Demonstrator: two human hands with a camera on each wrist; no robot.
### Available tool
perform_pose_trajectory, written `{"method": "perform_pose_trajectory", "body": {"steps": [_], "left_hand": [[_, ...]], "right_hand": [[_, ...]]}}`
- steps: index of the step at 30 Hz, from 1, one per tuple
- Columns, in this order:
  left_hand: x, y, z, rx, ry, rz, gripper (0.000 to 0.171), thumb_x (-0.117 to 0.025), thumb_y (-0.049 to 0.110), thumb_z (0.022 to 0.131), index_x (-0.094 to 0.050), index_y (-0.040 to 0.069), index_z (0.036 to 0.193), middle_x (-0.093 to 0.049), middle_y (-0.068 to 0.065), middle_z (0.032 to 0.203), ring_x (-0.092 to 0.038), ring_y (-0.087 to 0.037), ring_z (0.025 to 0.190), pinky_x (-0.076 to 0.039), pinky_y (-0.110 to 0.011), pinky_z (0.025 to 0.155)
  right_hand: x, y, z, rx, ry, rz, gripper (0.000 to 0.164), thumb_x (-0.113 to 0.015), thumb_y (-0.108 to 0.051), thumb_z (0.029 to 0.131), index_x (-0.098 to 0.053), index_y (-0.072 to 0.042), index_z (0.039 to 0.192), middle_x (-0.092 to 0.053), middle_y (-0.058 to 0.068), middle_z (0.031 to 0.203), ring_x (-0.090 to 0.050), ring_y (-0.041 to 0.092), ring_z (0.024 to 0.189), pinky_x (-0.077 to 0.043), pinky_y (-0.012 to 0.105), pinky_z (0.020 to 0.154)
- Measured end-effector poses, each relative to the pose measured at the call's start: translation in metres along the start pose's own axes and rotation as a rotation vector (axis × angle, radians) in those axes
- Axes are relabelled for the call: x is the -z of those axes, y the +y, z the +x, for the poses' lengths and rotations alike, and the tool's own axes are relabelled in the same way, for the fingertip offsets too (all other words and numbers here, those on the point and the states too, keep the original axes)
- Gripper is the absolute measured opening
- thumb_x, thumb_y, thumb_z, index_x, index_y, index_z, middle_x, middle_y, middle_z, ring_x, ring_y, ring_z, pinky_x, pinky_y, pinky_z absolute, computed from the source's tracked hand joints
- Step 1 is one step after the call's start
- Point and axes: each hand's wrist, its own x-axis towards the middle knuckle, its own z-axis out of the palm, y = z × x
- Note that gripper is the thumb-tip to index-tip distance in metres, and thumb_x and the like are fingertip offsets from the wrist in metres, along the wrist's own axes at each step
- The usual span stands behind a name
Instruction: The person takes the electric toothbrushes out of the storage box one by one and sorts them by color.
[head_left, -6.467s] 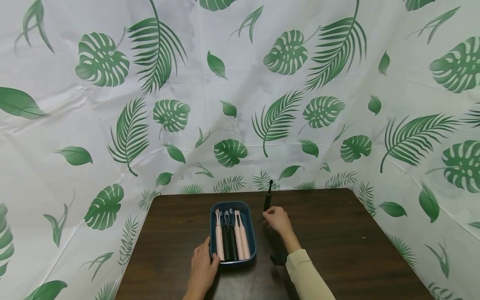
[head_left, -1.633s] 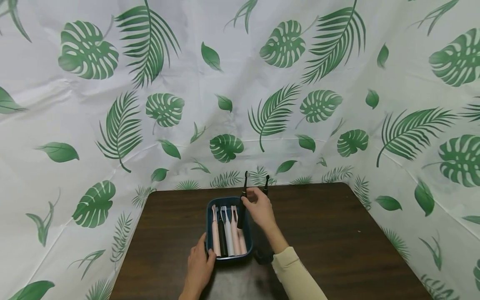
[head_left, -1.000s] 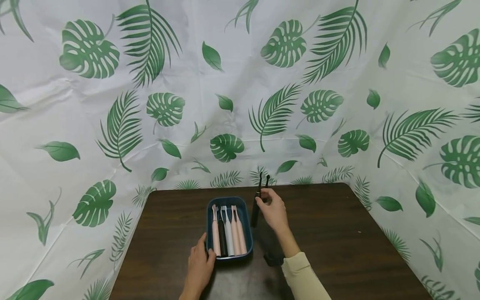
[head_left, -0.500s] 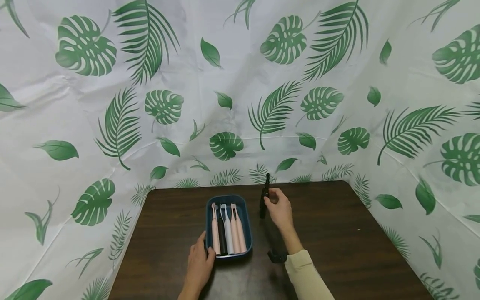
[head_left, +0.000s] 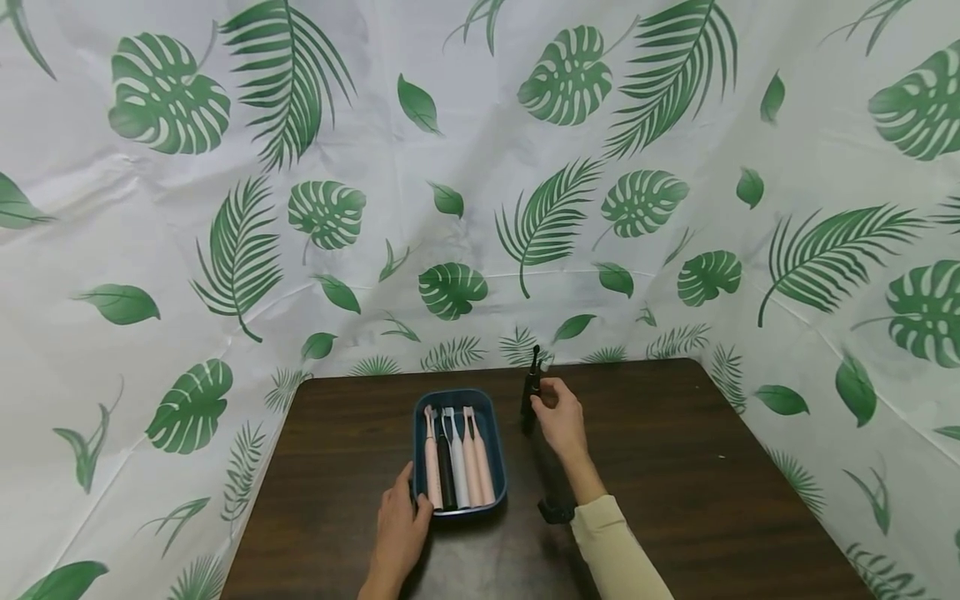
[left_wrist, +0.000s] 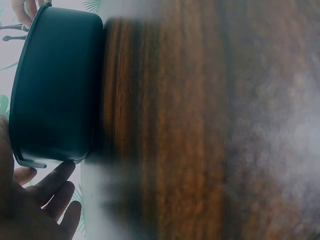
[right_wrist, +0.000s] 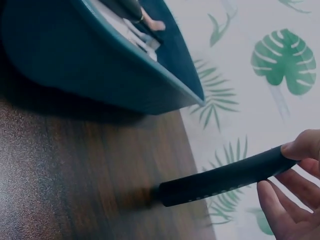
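My right hand (head_left: 561, 417) pinches a black electric toothbrush (head_left: 529, 404), holding it upright right of the dark blue bin (head_left: 420, 417). In the right wrist view, the handle's base (right_wrist: 172, 192) is close over the table, with thumb and fingertips at its upper part. A second black toothbrush stands nearby and overlaps the held one in the head view; two dark brush heads (left_wrist: 14, 38) show in the left wrist view. My left hand (head_left: 401, 529) grips the bin's near left corner. Inside lie pink toothbrushes (head_left: 432, 467), a black one (head_left: 446, 475) and a white one (head_left: 459, 471).
The dark wooden table (head_left: 675, 500) extends on both sides of the bin. A white cloth (head_left: 420, 208) with green leaf prints hangs behind its far edge and along the sides. A dark device (head_left: 557, 510) is on my right wrist.
A black toothbrush was stood up on the table first. My right hand then lifted another from the bin and moved it right, close to the standing one. My left hand stays at the bin.
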Motion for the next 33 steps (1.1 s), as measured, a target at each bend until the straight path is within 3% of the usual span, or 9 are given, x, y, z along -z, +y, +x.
{"method": "perform_pose_trajectory", "body": {"steps": [33], "left_hand": [[0.002, -0.003, 0.001, -0.018, -0.009, -0.028, 0.065, -0.059, 0.021, 0.103, -0.04, 0.007, 0.164, -0.057, -0.021, 0.156, -0.051, -0.042, 0.135, -0.042, -0.066, 0.107]], "right_hand": [[-0.014, 0.008, 0.006, -0.026, -0.012, -0.012, 0.035, -0.071, -0.009, 0.097, -0.068, -0.007, 0.132, -0.073, 0.017, 0.13, -0.069, 0.035, 0.12, -0.054, 0.054, 0.102]]}}
